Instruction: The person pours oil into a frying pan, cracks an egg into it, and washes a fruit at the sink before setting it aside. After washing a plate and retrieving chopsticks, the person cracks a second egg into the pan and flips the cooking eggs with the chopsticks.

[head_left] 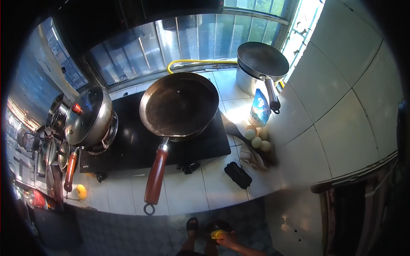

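At the bottom, my right hand [228, 240] is closed on a small yellow object [218, 234], too small to name, at a round dark shape [218, 225] low above the floor. My left hand is out of view. Above them on the counter, a large wok [181, 106] with a red-brown handle rests on the black stove [128, 141]. Left of it sits a lidded pan [87, 117], also with a red-brown handle.
A smaller pan [262, 59] tops a metal pot [244, 81] at the back right. Nearby are a blue pouch [260, 109], several eggs [256, 142], a cloth [252, 157] and a black case [238, 175]. A yellow round item [81, 192] lies front left.
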Action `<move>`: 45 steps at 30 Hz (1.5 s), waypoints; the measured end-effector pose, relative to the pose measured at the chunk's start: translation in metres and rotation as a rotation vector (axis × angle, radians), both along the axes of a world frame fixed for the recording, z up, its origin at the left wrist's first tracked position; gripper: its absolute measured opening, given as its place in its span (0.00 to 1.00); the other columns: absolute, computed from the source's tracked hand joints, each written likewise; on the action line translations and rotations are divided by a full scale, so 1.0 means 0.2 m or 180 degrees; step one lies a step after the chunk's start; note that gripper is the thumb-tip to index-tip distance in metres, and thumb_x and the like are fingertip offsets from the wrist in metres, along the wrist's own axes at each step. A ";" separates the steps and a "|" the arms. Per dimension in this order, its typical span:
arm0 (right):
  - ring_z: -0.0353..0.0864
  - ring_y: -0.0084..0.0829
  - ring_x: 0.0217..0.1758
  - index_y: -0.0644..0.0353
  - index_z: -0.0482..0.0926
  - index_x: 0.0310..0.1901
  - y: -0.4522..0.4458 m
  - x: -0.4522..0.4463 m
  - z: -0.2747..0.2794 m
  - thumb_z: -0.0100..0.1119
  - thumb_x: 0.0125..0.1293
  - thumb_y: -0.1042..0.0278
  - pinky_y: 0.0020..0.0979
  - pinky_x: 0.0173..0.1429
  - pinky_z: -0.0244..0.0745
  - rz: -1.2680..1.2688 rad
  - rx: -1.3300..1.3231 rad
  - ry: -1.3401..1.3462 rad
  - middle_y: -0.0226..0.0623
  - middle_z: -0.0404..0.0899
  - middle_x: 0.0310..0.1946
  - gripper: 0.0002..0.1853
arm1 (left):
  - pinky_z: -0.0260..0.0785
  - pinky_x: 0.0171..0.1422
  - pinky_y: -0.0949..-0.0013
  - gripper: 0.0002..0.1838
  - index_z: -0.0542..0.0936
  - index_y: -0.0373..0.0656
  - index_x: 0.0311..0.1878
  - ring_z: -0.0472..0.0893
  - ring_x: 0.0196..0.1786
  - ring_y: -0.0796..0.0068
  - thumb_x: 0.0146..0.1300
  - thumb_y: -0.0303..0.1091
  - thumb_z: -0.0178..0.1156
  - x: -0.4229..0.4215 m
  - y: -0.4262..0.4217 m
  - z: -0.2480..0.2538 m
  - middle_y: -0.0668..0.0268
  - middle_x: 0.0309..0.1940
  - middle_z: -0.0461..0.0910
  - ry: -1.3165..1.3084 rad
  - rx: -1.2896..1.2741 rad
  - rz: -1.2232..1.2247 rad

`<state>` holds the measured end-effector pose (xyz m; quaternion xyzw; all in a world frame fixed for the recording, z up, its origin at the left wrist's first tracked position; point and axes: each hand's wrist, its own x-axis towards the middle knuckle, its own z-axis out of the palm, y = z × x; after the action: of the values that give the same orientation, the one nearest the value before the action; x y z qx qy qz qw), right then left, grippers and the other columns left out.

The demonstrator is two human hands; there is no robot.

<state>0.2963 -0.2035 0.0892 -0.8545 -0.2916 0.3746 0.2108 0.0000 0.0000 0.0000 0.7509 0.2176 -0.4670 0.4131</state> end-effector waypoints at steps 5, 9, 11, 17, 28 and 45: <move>0.79 0.36 0.28 0.54 0.81 0.26 -0.37 -0.15 0.44 0.55 0.47 0.47 0.39 0.43 0.70 0.0266 -0.0561 0.0121 0.33 0.78 0.19 0.18 | 0.71 0.47 0.62 0.20 0.82 0.47 0.35 0.81 0.39 0.60 0.52 0.54 0.55 0.40 -0.08 0.53 0.59 0.32 0.82 0.0055 -0.0057 0.0180; 0.79 0.38 0.27 0.54 0.81 0.25 -0.60 -0.21 0.83 0.55 0.47 0.46 0.40 0.42 0.71 0.0023 -0.0659 -0.0056 0.34 0.78 0.20 0.18 | 0.71 0.45 0.60 0.19 0.82 0.43 0.36 0.81 0.38 0.58 0.52 0.50 0.56 0.56 -0.16 0.62 0.56 0.32 0.81 -0.0316 -0.0310 0.0450; 0.79 0.38 0.27 0.53 0.81 0.24 -0.66 -0.21 1.05 0.55 0.47 0.46 0.40 0.42 0.71 -0.0039 -0.0761 -0.0123 0.34 0.79 0.20 0.18 | 0.72 0.43 0.64 0.18 0.82 0.42 0.35 0.82 0.35 0.64 0.52 0.47 0.57 0.70 -0.16 0.77 0.57 0.30 0.81 -0.0640 -0.0470 0.0628; 0.75 0.40 0.19 0.55 0.77 0.18 -0.63 -0.11 1.75 0.59 0.43 0.53 0.40 0.34 0.70 -0.0501 -0.0518 -0.0664 0.36 0.73 0.13 0.13 | 0.70 0.32 0.69 0.18 0.72 0.41 0.44 0.75 0.31 0.71 0.67 0.46 0.44 1.30 0.28 1.43 0.63 0.30 0.76 -0.0466 -0.2829 0.4141; 0.68 0.30 0.15 0.53 0.71 0.15 0.00 0.32 2.60 0.64 0.40 0.60 0.30 0.36 0.57 -0.0045 -0.0055 -0.1119 0.27 0.69 0.10 0.11 | 0.61 0.16 0.77 0.21 0.62 0.41 0.53 0.70 0.19 0.80 0.59 0.33 0.55 1.96 0.79 2.08 0.65 0.27 0.71 -0.1714 -0.1995 0.2986; 0.67 0.29 0.15 0.53 0.72 0.16 0.80 0.74 2.67 0.66 0.41 0.65 0.31 0.37 0.57 0.0685 0.0168 -0.1030 0.26 0.69 0.10 0.10 | 0.53 0.13 0.83 0.21 0.65 0.43 0.54 0.67 0.16 0.87 0.57 0.31 0.57 1.95 1.44 2.18 0.70 0.23 0.67 -0.1204 -0.2143 0.2217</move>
<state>0.4446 -0.0436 0.6229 -0.8617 -0.4211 0.2449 0.1423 0.3896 0.2874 0.4364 0.5308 0.2139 -0.2021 0.7948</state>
